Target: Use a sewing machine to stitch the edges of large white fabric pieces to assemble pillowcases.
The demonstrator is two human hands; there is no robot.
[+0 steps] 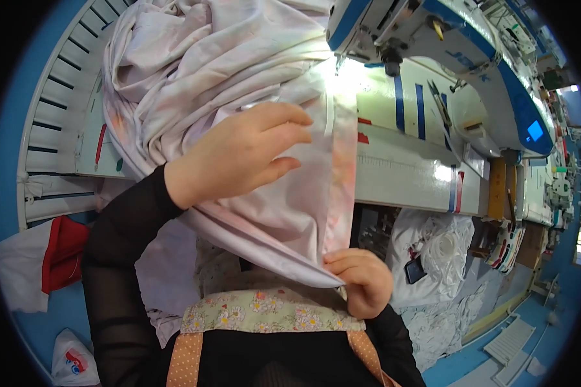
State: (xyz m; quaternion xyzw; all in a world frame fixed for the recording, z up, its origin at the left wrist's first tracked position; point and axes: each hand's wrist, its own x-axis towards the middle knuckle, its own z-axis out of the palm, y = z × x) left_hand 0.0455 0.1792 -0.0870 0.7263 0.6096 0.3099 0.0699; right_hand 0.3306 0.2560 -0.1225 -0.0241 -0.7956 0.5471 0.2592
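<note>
pale fabric (193, 71) under left hand (239, 155) — hem pinched by right hand (363, 278), needle lost in glare

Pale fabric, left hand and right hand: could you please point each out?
pale fabric (206, 58): head view, bunched folds.
left hand (239, 155): head view, back of hand.
right hand (365, 280): head view, knuckles.

Pale pink-white fabric (213, 77) with faint peach blotches, white and blue sewing machine (458, 58), cream machine table (407, 171) with blue and red stripes, black sleeves (119, 258), floral green-yellow apron (265, 313) with orange polka-dot straps, red cloth (63, 251) at left.
</note>
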